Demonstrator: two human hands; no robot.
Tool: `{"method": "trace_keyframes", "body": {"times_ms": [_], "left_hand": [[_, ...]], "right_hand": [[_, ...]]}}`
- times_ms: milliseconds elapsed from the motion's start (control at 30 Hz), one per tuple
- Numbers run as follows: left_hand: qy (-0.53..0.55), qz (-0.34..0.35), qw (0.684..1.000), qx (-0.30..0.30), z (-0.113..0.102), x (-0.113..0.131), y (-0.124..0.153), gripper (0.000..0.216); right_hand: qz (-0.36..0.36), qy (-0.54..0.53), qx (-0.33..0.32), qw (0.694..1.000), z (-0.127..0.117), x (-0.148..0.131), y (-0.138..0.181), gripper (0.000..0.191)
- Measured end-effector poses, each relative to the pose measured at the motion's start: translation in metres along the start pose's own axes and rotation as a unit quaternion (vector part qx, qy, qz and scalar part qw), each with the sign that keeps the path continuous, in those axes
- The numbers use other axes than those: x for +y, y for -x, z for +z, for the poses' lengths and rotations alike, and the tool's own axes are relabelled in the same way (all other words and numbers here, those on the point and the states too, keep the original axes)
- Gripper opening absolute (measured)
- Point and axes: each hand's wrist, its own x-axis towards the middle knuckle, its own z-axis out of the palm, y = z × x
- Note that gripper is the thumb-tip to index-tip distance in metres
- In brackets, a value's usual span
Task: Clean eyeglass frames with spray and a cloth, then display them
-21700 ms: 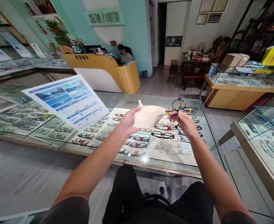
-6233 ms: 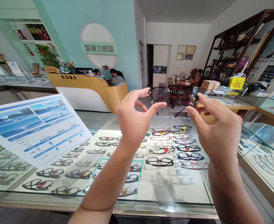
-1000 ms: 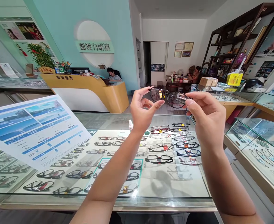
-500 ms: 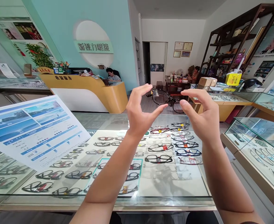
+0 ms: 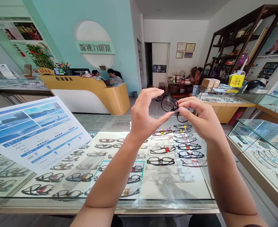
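Note:
I hold a pair of black round-framed glasses (image 5: 169, 104) up in front of me, above the glass display counter (image 5: 153, 201). My left hand (image 5: 145, 118) pinches the left lens rim between thumb and fingers. My right hand (image 5: 200, 118) grips the frame at the bridge side, and the second lens hangs partly hidden behind its fingers. The glasses are tilted, with the right side lower. Rows of other frames (image 5: 162, 161) lie inside the counter below my hands.
A blue and white printed sheet (image 5: 32, 132) stands tilted on the counter at the left. More glass cases (image 5: 264, 138) stand at the right. People sit behind a yellow reception desk (image 5: 91, 91) at the back, and another person sits at a far table (image 5: 176, 86).
My hands have come closer together and slightly lower. The glasses have turned from level to tilted, with the right lens now behind my right fingers.

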Motion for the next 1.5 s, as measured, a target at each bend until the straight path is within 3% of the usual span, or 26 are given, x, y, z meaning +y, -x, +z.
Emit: {"method": "trace_keyframes", "body": {"times_ms": [333,567,700,767,833,900,1000,1067,1167,1333,1500], "left_hand": [[0.144,-0.068,0.987,-0.015,0.008,-0.002,0.007,0.066],[0.203,-0.097,0.974,-0.033,0.014,-0.010,0.008,0.072],[0.207,-0.103,0.972,-0.036,0.017,-0.011,0.007,0.073],[0.164,-0.096,0.982,0.006,0.017,-0.006,0.008,0.068],[0.090,-0.089,0.990,0.070,0.017,0.003,0.008,0.045],[0.043,-0.091,0.991,0.089,0.015,0.013,0.009,0.022],[0.091,-0.153,0.984,-0.003,0.014,0.025,0.010,0.026],[0.151,-0.223,0.961,-0.064,0.016,0.028,0.010,0.031],[0.205,-0.294,0.930,-0.083,0.019,0.025,0.010,0.040],[0.223,-0.315,0.921,-0.052,0.022,0.008,0.010,0.044],[0.193,-0.318,0.925,-0.079,0.015,-0.016,0.006,0.030]], "right_hand": [[0.034,-0.047,-0.026,0.998,0.002,0.003,0.000,0.019],[0.109,-0.165,-0.071,0.978,0.006,0.002,-0.002,0.029],[0.126,-0.178,-0.047,0.975,0.010,0.004,-0.004,0.038],[0.121,-0.177,-0.012,0.977,0.011,0.009,-0.005,0.039],[0.115,-0.163,0.025,0.980,0.013,0.015,-0.005,0.038],[0.104,-0.140,0.050,0.983,0.014,0.018,-0.004,0.036],[0.080,-0.090,0.076,0.990,0.019,0.014,-0.002,0.027],[0.051,-0.037,0.100,0.993,0.026,0.008,0.001,0.018],[0.000,0.046,0.130,0.990,0.038,-0.001,0.005,0.010],[-0.013,0.133,0.083,0.988,0.048,-0.010,0.011,0.020],[0.010,0.144,0.024,0.989,0.039,-0.016,0.013,0.016]]}}
